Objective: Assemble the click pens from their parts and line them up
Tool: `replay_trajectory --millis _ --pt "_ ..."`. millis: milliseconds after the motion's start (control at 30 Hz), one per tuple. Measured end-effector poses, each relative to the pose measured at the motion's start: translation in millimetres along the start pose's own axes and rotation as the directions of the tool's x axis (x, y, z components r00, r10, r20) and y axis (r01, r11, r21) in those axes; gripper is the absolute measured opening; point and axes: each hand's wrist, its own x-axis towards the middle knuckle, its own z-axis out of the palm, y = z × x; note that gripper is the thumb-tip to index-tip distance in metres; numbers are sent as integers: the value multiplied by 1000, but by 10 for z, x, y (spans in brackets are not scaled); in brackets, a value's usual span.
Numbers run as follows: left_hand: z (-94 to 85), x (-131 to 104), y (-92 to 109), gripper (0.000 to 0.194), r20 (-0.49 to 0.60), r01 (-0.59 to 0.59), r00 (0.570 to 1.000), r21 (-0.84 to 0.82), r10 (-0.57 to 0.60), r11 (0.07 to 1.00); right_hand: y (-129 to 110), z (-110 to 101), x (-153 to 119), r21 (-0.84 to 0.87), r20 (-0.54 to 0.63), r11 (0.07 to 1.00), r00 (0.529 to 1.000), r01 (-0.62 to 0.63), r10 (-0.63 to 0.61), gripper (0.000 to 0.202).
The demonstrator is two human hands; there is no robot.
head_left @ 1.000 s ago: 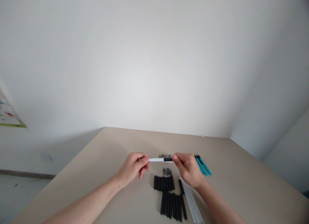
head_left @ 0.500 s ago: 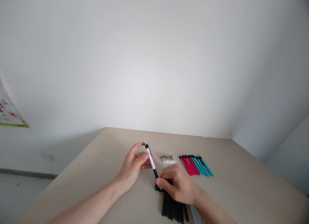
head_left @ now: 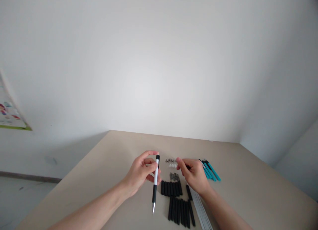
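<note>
My left hand (head_left: 143, 168) is closed on a ballpoint pen (head_left: 156, 177), with the index finger on its top end. The pen has a white barrel, a black grip and a silver tip pointing down. My right hand (head_left: 193, 172) has its fingers curled together, over the small white pieces (head_left: 172, 165) and metal springs (head_left: 170, 160). Something dark shows inside its curl, but I cannot make out what it holds. Short black tubes (head_left: 171, 188) and small metal tips (head_left: 174, 176) lie between the hands.
Longer black tubes (head_left: 181, 211) and thin white rods (head_left: 202, 210) are laid out near the front. Teal pens (head_left: 211, 170) lie beyond my right hand, which hides the red ones. The beige table (head_left: 124, 142) meets a white wall (head_left: 149, 74).
My right hand has left the pen's lower end and moved up and right, uncovering the tubes and metal tips. The pen in my left hand has swung closer to upright, its silver tip now showing.
</note>
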Motion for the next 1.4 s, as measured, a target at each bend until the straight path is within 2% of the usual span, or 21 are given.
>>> replay_trajectory --millis 200,300,467,567,633,733,800,900,967,1033,1133,1200,1300,1400 --pt "-11 -3 -7 46 36 -18 999 8 17 1000 62 -3 -5 18 -21 999 999 -42 42 53" --pt "-13 -1 8 50 2 -24 1000 30 24 999 86 -14 2 10 -43 999 998 -53 54 53" --pt "-104 86 32 59 -163 -40 985 127 61 991 143 -56 26 -6 -121 995 988 -96 95 54" --pt "-242 186 -10 43 -323 -3 942 270 94 963 189 -97 41 -30 -213 991 969 -132 123 54" --pt "-345 244 -55 32 -390 46 912 407 128 912 213 -130 56 -45 -266 985 952 -166 149 54" --pt "-467 292 -99 24 -348 57 917 598 195 800 231 -188 86 -68 -320 971 926 -231 198 55" --pt "-518 300 -91 21 -347 111 908 739 234 665 243 -238 106 -93 -363 956 904 -278 227 55" --pt "-570 300 -34 18 -371 251 882 892 290 376 293 -332 131 -119 -444 923 851 -366 280 53" --pt "-601 299 7 16 -375 295 877 914 300 279 363 -404 145 -115 -494 890 802 -442 335 50" --pt "-631 300 32 16 -379 317 877 918 296 238 464 -476 158 -86 -538 845 739 -527 406 47" --pt "-659 301 37 14 -378 341 880 924 288 171 641 -570 174 -1 -603 763 609 -646 515 45" --pt "-665 301 30 14 -376 352 882 927 284 134 744 -621 179 15 -627 729 561 -685 540 46" --pt "-661 299 24 15 -371 360 887 928 275 92 826 -686 182 2 -639 686 527 -727 561 48" --pt "-651 293 28 16 -372 368 890 928 265 65 807 -739 193 -57 -623 646 533 -761 572 47"
